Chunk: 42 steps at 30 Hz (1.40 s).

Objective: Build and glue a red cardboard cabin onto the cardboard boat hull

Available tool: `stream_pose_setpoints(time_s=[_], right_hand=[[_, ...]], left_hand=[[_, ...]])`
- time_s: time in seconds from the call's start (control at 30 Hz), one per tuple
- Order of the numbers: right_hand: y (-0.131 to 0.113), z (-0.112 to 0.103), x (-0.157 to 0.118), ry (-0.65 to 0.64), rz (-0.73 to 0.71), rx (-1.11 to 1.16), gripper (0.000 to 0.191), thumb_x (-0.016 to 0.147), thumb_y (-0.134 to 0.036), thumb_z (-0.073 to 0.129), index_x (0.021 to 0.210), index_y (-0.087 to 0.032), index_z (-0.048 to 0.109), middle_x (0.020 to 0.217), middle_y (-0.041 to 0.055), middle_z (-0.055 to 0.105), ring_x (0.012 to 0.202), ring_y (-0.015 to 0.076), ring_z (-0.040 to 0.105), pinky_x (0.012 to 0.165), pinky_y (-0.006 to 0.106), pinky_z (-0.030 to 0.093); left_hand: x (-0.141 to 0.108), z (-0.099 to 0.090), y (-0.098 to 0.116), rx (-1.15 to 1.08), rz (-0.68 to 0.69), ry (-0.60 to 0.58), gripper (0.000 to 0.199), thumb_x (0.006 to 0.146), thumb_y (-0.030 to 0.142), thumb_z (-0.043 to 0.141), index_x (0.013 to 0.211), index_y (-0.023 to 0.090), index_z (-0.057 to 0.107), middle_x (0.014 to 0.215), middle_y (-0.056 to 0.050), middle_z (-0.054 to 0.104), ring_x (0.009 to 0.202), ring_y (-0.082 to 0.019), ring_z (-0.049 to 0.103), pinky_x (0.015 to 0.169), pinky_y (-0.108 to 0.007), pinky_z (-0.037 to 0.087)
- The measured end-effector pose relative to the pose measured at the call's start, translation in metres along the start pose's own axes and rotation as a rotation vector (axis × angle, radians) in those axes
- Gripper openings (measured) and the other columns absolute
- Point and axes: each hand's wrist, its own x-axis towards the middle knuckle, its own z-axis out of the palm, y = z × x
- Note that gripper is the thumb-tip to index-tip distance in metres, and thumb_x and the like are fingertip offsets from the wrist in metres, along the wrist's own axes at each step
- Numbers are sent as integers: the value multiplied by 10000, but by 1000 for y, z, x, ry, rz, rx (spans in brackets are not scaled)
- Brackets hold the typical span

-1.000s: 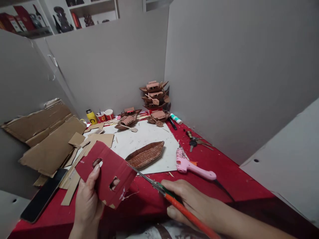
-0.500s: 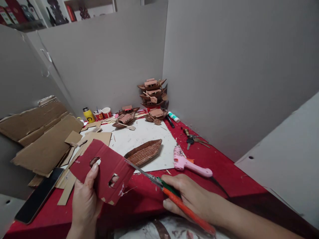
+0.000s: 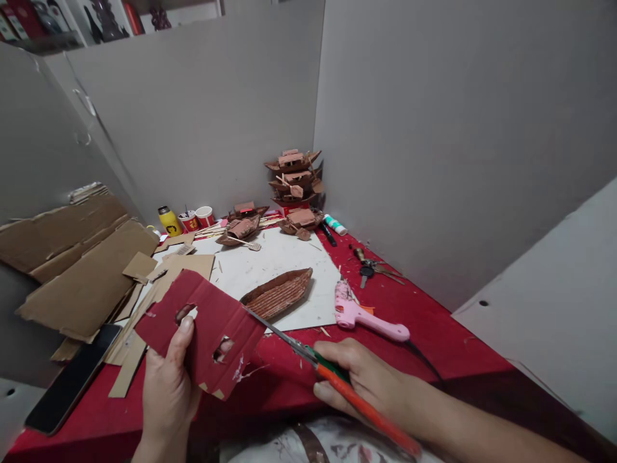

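Your left hand [image 3: 168, 386] clamps thumb and fingers on the holed red cardboard [image 3: 205, 321]; your right hand [image 3: 369, 379] wraps its fingers around the scissors [image 3: 337, 384], blades [image 3: 282, 334] at the cardboard's edge.

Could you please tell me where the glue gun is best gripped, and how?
Likely by the slim handle, from above and the right: the glue gun lies with that handle pointing right, away from its bulkier body. The right hand holds scissors, so free it first.
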Motion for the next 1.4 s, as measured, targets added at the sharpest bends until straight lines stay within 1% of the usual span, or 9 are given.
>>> stream_pose_setpoints(time_s=[0.3, 0.47, 0.6, 0.67, 0.83, 1.0, 1.13, 1.3, 1.4], right_hand=[[2, 2, 0, 0, 54, 50, 435, 825, -550, 561, 658, -210, 347, 601, -59, 311, 557, 99, 280, 500, 243, 248], [0, -1, -1, -1, 27, -90, 381, 876, -535, 500, 720, -203, 396, 653, -37, 416, 585, 109, 346, 547, 249, 294], [1, -3, -2, 7, 19, -130, 406, 891, -568, 465, 724, -204, 396, 647, -36, 433, 573, 109, 352, 548, 250, 296], [0, -4, -3, 4, 18, -147, 401, 894, -559, 469, 722, -204, 391, 648, -36, 445, 575, 108, 362, 551, 249, 295], [-3, -7, -5, 1, 16, -241, 366, 880, -529, 505, 740, -203, 414, 674, -27, 469, 597, 117, 375, 573, 261, 299], [-2, -5, -6, 4, 35, -151, 399, 895, -536, 484, 703, -203, 375, 626, -47, 407, 563, 100, 340, 534, 246, 288], [2, -2, -7, 15, 22, -54, 405, 880, -510, 527, 679, -201, 360, 612, -57, 363, 556, 90, 315, 507, 233, 271], [8, 7, -6, 19, -18, 109, 412, 872, -524, 520, 668, -210, 349, 577, -72, 290, 516, 79, 261, 452, 231, 225], [8, 9, -5, 21, -4, 101, 409, 869, -534, 510, 674, -209, 357, 585, -71, 297, 525, 83, 270, 460, 233, 234]], left_hand=[[5, -8, -6, 40, 55, -13, 336, 680, 245, 782, 1007, 231, 707, 1015, -14, 743, 1079, -258, 661, 903, -348, 565], [4, -15, -17, 63, 66, -26, 287, 620, 151, 794, 888, 227, 721, 1009, -26, 744, 1130, -280, 636, 942, -327, 539], [4, -19, -25, 94, 72, -43, 290, 626, 150, 787, 896, 230, 717, 1039, -27, 737, 1134, -289, 632, 940, -351, 541], [5, -22, -23, 102, 74, -46, 303, 633, 154, 788, 916, 232, 713, 1035, -25, 735, 1141, -288, 628, 933, -351, 544], [7, -31, -14, 121, 68, -70, 415, 543, 68, 827, 907, 232, 714, 1017, -30, 734, 1157, -300, 617, 934, -338, 543], [0, -17, -18, 100, 73, -70, 376, 646, 180, 791, 1005, 246, 700, 1006, -21, 735, 1122, -284, 638, 940, -365, 541], [-3, -9, -21, 88, 63, -49, 371, 616, 170, 800, 969, 240, 709, 972, -20, 735, 1107, -283, 646, 937, -332, 542], [-3, -9, -21, 84, 20, -56, 357, 641, 187, 782, 982, 253, 702, 977, -15, 739, 1071, -282, 662, 917, -361, 555], [-5, -8, -22, 90, 24, -56, 319, 622, 193, 798, 922, 250, 709, 990, -22, 741, 1111, -301, 641, 920, -362, 554]])
